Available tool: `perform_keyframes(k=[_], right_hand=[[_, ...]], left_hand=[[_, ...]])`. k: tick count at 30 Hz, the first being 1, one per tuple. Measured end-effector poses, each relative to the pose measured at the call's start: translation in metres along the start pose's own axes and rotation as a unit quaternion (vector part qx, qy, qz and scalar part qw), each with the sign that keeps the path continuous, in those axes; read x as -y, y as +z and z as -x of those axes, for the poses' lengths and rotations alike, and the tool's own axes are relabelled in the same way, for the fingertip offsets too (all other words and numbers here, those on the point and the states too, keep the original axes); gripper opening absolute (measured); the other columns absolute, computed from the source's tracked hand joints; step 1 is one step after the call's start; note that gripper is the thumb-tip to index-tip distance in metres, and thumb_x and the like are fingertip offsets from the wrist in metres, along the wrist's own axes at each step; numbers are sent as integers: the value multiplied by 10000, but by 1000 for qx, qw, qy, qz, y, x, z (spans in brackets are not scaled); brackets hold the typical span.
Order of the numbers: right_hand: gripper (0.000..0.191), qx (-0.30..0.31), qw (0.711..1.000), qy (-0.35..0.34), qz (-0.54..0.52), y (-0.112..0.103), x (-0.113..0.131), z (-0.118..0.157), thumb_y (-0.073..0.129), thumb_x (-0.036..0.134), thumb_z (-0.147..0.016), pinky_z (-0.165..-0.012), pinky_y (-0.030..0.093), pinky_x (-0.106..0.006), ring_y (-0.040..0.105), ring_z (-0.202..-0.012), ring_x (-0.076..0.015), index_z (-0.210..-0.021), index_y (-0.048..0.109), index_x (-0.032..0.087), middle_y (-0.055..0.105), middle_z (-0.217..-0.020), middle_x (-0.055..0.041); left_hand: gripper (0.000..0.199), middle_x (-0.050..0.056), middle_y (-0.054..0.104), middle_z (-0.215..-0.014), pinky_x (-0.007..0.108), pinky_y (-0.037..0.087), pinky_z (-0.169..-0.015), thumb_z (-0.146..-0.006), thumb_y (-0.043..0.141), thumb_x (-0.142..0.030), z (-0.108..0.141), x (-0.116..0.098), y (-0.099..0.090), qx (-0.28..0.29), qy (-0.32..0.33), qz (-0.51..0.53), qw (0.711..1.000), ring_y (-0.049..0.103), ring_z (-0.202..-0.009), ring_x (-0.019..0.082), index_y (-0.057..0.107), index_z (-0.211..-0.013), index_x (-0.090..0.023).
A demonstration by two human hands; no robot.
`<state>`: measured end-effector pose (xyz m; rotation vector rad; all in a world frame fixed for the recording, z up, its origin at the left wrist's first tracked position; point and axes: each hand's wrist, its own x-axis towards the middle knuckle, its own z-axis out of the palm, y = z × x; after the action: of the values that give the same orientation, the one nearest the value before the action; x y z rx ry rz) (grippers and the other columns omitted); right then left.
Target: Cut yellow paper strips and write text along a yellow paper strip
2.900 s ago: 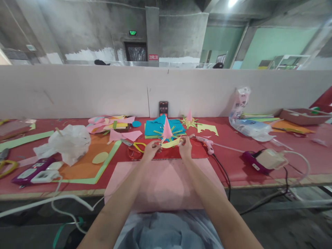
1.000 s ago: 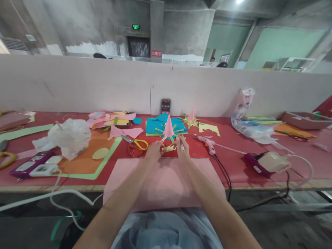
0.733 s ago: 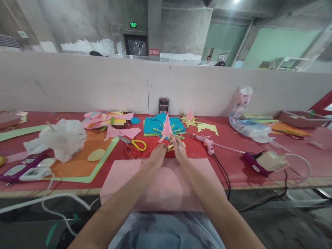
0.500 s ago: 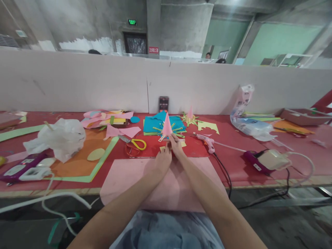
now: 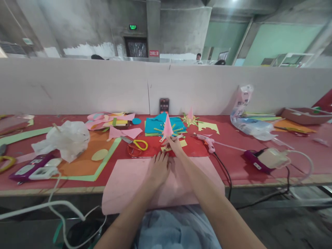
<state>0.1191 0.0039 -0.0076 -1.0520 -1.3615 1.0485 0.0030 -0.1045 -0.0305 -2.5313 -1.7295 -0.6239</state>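
A pink paper cone (image 5: 167,127) tapers upright amid blue and yellow-green rays, at eleven o'clock from the right hand (image 5: 176,144), whose fingers bunch beside pale yellow paper (image 5: 183,143); their grip is unclear. The left hand (image 5: 159,168) spreads at seven o'clock from it, over a pink sheet (image 5: 121,180). The red surface (image 5: 223,167) is cluttered; beyond the white partition (image 5: 103,86), at twelve, rise rough concrete walls (image 5: 184,33).

A ceiling light (image 5: 234,1) is glowing at the top edge, softly lighting the scene; wide-angle distortion is stretching the sides.
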Motion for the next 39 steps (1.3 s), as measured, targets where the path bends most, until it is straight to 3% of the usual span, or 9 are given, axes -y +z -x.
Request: perform_keyframes(k=[4, 9, 15, 22, 29, 34, 39], right_hand=[[466, -66, 996, 54, 16, 5, -1, -5, 449, 502, -797, -420, 397, -241, 460, -361, -119, -450, 539, 204, 518, -374, -20], [492, -138, 988, 59, -30, 11, -1, -4, 413, 495, -816, -398, 390, -264, 412, -311, -118, -427, 509, 208, 485, -350, -16], [496, -83, 994, 51, -45, 6, 0, -1, 445, 562, -794, -382, 377, -238, 464, -355, -107, -474, 533, 193, 568, -453, -34], [347, -15, 999, -13, 34, 2, -9, -2, 573, 520, -747, -457, 412, -219, 530, -437, -116, -632, 569, 193, 566, -468, 16], [333, -6, 998, -12, 64, 0, -11, -1, 547, 518, -772, -469, 432, -226, 554, -455, -129, -676, 550, 199, 583, -504, 12], [303, -5, 997, -10, 78, 0, -8, 0, 541, 483, -782, -471, 443, -235, 559, -455, -138, -668, 548, 203, 574, -490, 11], [318, -12, 996, -18, 83, 0, -10, -1, 529, 485, -786, -466, 455, -229, 574, -477, -135, -644, 536, 201, 595, -532, 1]], left_hand=[[432, 118, 469, -1392, 484, 274, -1075, -888, 392, -280, -2, 1, 1, 1, -9, 11, 1000, 395, -1295, 282, 480, -1299, -178], [464, 117, 445, -1413, 467, 238, -1100, -887, 385, -291, -2, -1, -1, 14, -18, 18, 1000, 364, -1321, 276, 453, -1323, -150], [461, 109, 433, -1422, 528, 196, -1101, -887, 383, -299, -1, -4, -7, 23, -33, 21, 999, 347, -1332, 291, 453, -1325, -173], [487, 128, 401, -1441, 482, 216, -1111, -884, 406, -314, -1, -6, -12, 34, -52, 11, 998, 342, -1337, 280, 433, -1337, -139], [521, 123, 369, -1462, 467, 216, -1118, -900, 367, -363, 0, -4, -7, 31, -64, -22, 997, 312, -1354, 269, 396, -1362, -124], [614, 140, 294, -1497, 422, 226, -1117, -897, 374, -386, -1, -4, -4, 12, -87, -22, 996, 271, -1373, 263, 264, -1423, -89], [582, 128, 293, -1499, 467, 209, -1110, -896, 371, -413, 0, -4, -4, 5, -87, -29, 996, 240, -1383, 283, 294, -1420, -171]])
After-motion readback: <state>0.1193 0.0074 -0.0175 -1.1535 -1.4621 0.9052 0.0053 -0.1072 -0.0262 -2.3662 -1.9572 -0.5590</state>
